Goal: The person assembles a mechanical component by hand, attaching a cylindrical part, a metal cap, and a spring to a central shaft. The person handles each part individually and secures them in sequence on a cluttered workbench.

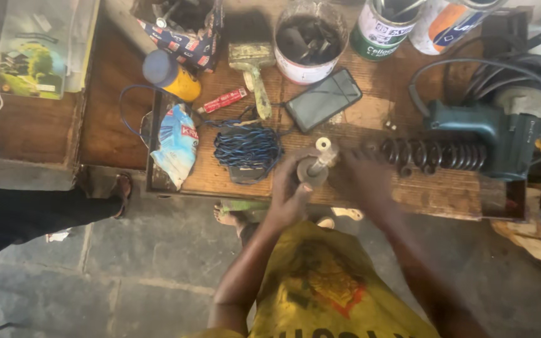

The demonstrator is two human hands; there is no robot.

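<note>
My left hand (290, 194) grips a round metal disc with a pale rod (318, 160) standing out of it, just above the front of the wooden bench (446, 191). My right hand (363, 180) is blurred. It rests at the left end of a black coil spring (436, 154) that lies along the bench. Whether it grips the spring or only touches it is unclear. The disc and rod sit in line with the spring's left end.
A teal power drill (499, 133) with black cable lies right of the spring. A phone (324, 99), paintbrush (253, 67), blue wire bundle (247, 146), plastic bag (175, 145), yellow bottle (171, 76) and several tins stand behind. Another person's sandalled foot (122, 191) is at left.
</note>
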